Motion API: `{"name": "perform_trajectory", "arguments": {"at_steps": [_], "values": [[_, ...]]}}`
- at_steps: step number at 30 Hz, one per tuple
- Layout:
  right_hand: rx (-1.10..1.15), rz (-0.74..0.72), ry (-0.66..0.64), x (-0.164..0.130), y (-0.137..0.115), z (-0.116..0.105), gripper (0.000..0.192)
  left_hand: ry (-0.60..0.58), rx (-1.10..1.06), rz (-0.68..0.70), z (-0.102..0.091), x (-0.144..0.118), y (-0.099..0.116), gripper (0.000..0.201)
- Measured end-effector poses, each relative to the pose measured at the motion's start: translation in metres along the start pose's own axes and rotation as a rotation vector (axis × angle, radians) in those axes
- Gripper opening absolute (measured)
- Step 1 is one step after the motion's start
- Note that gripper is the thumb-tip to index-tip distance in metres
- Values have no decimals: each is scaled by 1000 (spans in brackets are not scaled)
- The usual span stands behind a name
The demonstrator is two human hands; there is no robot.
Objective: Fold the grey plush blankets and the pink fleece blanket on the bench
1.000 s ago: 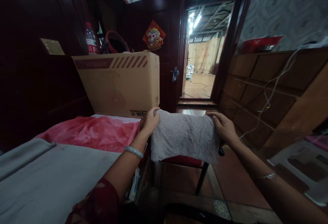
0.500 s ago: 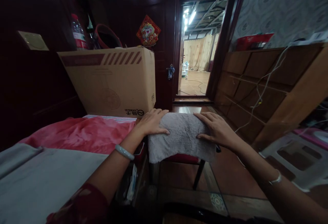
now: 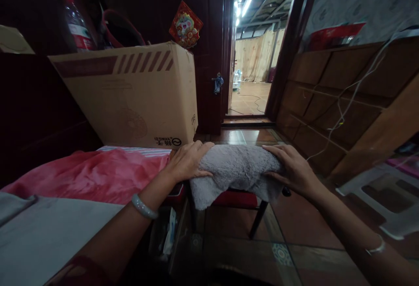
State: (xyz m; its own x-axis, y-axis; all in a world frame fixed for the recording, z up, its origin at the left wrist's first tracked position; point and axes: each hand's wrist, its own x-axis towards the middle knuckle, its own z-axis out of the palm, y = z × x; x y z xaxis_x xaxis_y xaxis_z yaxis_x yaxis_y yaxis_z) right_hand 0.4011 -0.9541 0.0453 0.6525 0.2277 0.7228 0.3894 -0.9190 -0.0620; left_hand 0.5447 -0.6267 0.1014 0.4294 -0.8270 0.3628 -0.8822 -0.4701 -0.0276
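While a large cardboard box (image 3: 131, 96) stands at the far end of the bed (image 3: 49, 233) with its red cover (image 3: 94, 175), a grey towel (image 3: 234, 170) lies draped over a red stool (image 3: 235, 199) just beside the bed. The left hand (image 3: 186, 161) lies flat on the towel's left end with fingers spread, and the right hand (image 3: 293, 168) cups its right end, fingers loosely curled.

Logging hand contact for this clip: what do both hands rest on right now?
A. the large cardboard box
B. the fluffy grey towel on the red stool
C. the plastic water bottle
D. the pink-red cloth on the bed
B: the left hand and the right hand both lie, palms down, on the ends of the fluffy grey towel draped over the red stool; the large cardboard box stands behind, untouched.
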Motion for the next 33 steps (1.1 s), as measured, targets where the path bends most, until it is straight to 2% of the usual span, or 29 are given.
{"name": "perform_trajectory", "arguments": {"at_steps": [7, 10, 13, 16, 19, 22, 26, 30, 33], "values": [[16, 19, 6, 0, 1, 2, 64, -14, -1, 15, 3, 1, -3, 89], [26, 30, -40, 1, 0, -3, 67, -29, -10, 12, -4, 0, 1, 91], [6, 26, -90, 2, -3, -11, 73, -92, 39, -3, -16, -3, 10, 91], [-99, -12, -111, 6, -16, -18, 86, -104, 105, -34, -28, -8, 21, 94], [-193, -34, -120, 18, -39, -19, 96, -52, 101, -22, -33, -8, 35, 96], [-204, -77, -143, 35, -57, -11, 98, 11, 77, -11, -28, 4, 52, 102], [-249, -107, -192, 47, -62, 2, 90, 14, 123, -68, -13, 19, 66, 101], [-287, -122, -175, 46, -57, 5, 82, -19, 224, -98, -5, 22, 64, 96], [-266, -138, -172, 40, -54, 2, 82, -34, 207, -18, -5, 16, 56, 96]]}}
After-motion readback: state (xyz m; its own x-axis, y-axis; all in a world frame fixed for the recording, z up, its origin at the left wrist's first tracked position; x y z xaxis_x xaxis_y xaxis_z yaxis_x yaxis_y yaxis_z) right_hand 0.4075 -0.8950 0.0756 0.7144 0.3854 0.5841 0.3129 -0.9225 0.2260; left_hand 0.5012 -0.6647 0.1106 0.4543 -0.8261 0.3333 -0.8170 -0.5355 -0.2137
